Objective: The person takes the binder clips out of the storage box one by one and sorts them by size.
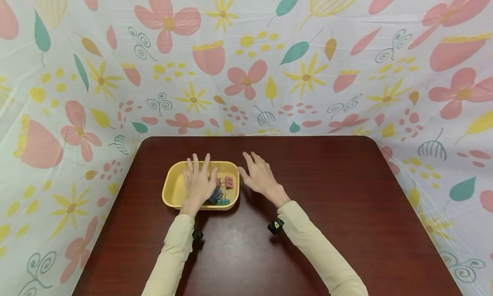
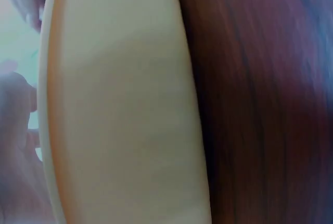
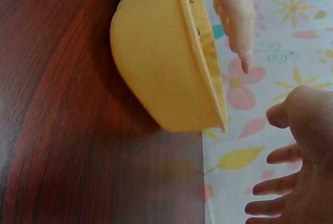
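A yellow plastic basket (image 1: pixel 169 193) sits toward the left of the table, its side wall (image 3: pixel 151 57) filling much of the right wrist view. Inside lie several binder clips: pink ones (image 1: pixel 229 182), a teal one (image 1: pixel 223 202) and a dark blue one (image 1: pixel 214 196). Over the basket my left hand (image 1: pixel 199 184) is spread, fingers straight and pointing to the far rim, partly covering the clips. Just beyond the right rim my right hand (image 1: pixel 262 174) hovers with extended fingers, its thumb close to the rim. Neither hand holds anything.
The dark reddish-brown wooden table (image 1: pixel 327 171) has rounded far corners. A white cloth (image 1: pixel 246 43) printed with flowers and leaves hangs behind it and along both sides. Each wrist wears a small black camera, such as the right one (image 1: pixel 275 226).
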A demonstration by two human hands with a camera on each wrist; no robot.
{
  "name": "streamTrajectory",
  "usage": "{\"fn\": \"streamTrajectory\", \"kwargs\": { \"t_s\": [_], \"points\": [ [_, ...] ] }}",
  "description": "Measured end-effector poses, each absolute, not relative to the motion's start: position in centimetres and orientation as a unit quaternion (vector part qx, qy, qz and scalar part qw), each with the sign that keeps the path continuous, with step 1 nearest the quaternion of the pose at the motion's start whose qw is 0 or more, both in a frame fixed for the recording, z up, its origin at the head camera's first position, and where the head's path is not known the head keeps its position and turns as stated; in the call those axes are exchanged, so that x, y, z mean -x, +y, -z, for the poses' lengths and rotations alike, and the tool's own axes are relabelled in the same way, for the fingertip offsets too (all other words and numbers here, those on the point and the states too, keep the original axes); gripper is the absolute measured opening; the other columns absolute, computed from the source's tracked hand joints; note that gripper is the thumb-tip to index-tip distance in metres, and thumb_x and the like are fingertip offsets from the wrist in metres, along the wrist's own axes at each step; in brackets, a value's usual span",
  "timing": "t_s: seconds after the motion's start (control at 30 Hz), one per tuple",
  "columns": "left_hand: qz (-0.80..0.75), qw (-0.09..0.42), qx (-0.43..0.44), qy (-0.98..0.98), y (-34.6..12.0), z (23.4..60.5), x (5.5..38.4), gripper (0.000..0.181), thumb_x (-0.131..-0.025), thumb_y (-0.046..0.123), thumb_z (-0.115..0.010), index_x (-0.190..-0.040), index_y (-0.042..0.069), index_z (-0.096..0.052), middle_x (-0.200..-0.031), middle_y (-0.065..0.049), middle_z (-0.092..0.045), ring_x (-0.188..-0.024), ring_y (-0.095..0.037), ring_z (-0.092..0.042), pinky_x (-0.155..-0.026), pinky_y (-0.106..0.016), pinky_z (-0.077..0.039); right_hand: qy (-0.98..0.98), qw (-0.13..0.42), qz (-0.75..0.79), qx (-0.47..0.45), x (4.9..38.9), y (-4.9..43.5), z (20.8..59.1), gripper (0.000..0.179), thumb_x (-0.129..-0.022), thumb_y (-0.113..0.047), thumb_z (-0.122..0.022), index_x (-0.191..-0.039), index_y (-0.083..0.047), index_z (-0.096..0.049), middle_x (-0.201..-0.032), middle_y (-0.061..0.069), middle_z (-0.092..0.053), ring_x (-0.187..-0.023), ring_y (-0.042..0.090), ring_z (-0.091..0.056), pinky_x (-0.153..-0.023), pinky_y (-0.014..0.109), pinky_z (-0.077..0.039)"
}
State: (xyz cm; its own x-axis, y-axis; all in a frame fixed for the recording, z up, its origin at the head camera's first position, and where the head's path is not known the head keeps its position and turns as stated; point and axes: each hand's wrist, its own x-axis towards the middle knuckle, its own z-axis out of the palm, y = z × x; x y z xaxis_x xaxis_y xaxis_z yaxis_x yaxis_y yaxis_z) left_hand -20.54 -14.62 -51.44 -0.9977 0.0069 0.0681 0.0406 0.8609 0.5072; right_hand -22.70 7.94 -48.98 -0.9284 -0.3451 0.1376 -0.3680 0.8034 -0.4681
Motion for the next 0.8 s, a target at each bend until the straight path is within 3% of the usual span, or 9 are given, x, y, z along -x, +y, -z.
{"fn": "streamTrajectory", "kwargs": {
  "t_s": [0.43,0.67,0.8],
  "points": [
    [0.297,0.08,-0.069,-0.949,-21.3,51.5,20.0,0.063,-0.104,0.026,-0.048,-0.159,0.004,-0.029,-0.165,-0.033,-0.011,-0.153,-0.051,-0.004,-0.121,-0.065,-0.007,-0.935,0.005,-0.279,-0.217,22.7,5.0,49.1,0.053,-0.104,-0.022,-0.054,-0.152,-0.004,-0.042,-0.158,0.028,-0.035,-0.142,0.047,-0.038,-0.115,0.061,-0.033],
    [0.295,0.069,-0.098,-0.948,-23.6,52.6,19.5,0.062,-0.102,0.017,-0.047,-0.158,0.0,-0.029,-0.163,-0.034,-0.018,-0.151,-0.054,-0.012,-0.12,-0.068,-0.008,-0.918,0.028,-0.294,-0.266,22.8,3.4,49.4,0.042,-0.102,-0.011,-0.057,-0.141,0.001,-0.054,-0.147,0.025,-0.049,-0.133,0.041,-0.048,-0.111,0.052,-0.041],
    [0.309,0.04,-0.106,-0.944,-24.4,53.0,19.2,0.062,-0.103,0.017,-0.045,-0.159,0.0,-0.025,-0.164,-0.032,-0.02,-0.151,-0.052,-0.015,-0.121,-0.065,-0.01,-0.907,0.009,-0.306,-0.29,23.0,2.6,49.7,0.035,-0.1,-0.006,-0.058,-0.133,0.004,-0.061,-0.136,0.023,-0.059,-0.124,0.038,-0.057,-0.102,0.047,-0.049]
  ]
}}
